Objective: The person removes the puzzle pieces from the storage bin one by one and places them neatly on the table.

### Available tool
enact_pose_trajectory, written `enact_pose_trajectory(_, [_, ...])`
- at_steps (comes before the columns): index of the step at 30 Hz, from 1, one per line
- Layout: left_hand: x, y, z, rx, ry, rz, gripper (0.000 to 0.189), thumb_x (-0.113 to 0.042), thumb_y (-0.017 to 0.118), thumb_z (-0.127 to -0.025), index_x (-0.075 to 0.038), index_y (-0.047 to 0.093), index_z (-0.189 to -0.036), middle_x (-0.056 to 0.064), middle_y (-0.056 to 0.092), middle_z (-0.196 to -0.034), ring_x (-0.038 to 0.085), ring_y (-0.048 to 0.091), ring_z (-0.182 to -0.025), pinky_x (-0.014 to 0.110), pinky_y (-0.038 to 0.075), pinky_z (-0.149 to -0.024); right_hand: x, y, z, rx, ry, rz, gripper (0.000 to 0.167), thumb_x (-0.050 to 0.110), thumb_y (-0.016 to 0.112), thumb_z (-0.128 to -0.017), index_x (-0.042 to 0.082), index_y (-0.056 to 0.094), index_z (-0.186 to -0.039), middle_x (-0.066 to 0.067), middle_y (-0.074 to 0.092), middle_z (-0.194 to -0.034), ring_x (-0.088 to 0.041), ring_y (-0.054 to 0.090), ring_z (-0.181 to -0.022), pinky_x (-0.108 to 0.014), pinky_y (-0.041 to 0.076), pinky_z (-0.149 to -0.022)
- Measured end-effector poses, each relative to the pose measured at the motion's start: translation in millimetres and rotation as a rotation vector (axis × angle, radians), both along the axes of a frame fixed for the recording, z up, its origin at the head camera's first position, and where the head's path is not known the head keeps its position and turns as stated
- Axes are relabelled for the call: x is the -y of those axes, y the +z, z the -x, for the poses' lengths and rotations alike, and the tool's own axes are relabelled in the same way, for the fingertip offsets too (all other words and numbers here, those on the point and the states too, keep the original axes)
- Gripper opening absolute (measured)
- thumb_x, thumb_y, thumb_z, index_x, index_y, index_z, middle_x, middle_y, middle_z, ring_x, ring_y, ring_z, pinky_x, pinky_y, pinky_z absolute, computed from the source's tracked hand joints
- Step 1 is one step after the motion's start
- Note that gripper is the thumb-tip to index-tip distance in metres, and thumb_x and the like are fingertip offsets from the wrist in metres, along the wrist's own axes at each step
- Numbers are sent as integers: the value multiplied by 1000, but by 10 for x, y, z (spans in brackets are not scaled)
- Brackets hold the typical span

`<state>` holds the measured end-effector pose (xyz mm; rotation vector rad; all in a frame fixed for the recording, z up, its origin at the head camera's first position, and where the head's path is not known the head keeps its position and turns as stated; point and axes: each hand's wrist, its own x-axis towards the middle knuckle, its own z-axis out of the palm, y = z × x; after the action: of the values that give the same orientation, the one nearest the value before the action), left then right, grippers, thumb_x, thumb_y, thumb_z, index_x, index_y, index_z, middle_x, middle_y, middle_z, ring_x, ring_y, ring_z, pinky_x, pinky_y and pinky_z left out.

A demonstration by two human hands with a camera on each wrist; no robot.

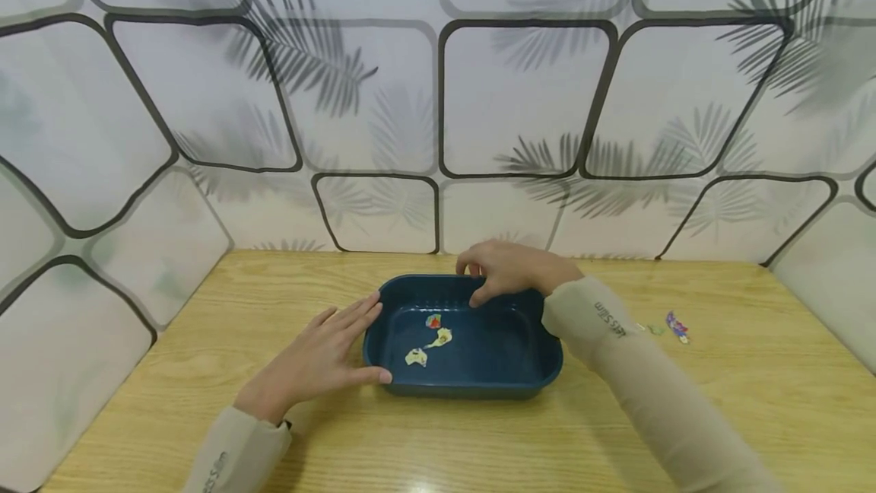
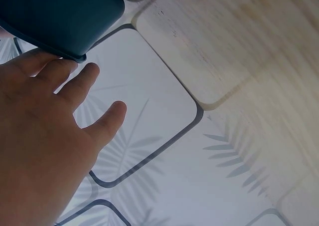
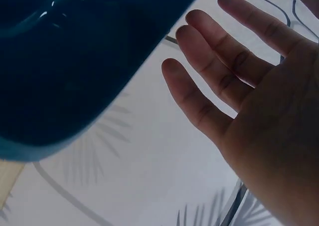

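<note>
A dark blue rectangular basin (image 1: 465,391) stands on the table in the head view. In it lie several small flat cutouts: a red-and-green piece (image 1: 434,321) and two pale yellow pieces, one (image 1: 441,338) above the other (image 1: 416,357). At the basin's left end, my left hand (image 1: 318,364) touches the rim with spread, straight fingers, the thumb along the front corner. My right hand (image 1: 513,265) hovers over the back rim, fingers beyond it and thumb on the inner side. Its fingers (image 3: 187,94) look loosely extended beside the basin in the right wrist view, holding nothing visible.
On the wooden table (image 1: 308,287), right of the basin, lie a purple-and-red cutout (image 1: 677,327) and a small greenish piece (image 1: 655,329) beside the right sleeve. A patterned sheet (image 1: 383,112) with leaf prints walls the back and sides.
</note>
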<state>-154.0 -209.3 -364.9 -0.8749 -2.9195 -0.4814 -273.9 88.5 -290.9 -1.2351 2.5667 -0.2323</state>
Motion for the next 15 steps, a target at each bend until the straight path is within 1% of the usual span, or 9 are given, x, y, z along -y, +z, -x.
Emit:
enact_pose_trajectory(5, [1, -9, 6, -7, 2, -4, 102, -74, 56, -89, 6, 40, -152, 18, 31, -162, 37, 37, -145, 68, 30, -109, 86, -31, -12, 26, -3, -16, 43, 21, 80, -89, 4, 65, -125, -8, 62, -104, -24, 58, -96, -41, 50, -88])
enact_pose_trajectory(9, [2, -15, 10, -10, -1, -7, 103, -75, 55, -89, 6, 41, -152, 18, 32, -162, 38, 37, -144, 68, 31, -109, 151, -67, -10, 28, 12, -31, 43, 20, 80, -88, 3, 65, -124, -8, 60, -100, -21, 54, -89, -38, 49, -84])
enact_pose_trajectory(15, [5, -19, 11, -13, -4, -12, 102, -75, 54, -90, 5, 40, -152, 17, 32, -162, 38, 38, -144, 68, 31, -109, 278, -140, -31, 23, 33, -55, 42, 21, 79, -90, 5, 65, -127, -10, 60, -100, -18, 51, -85, -35, 47, -80])
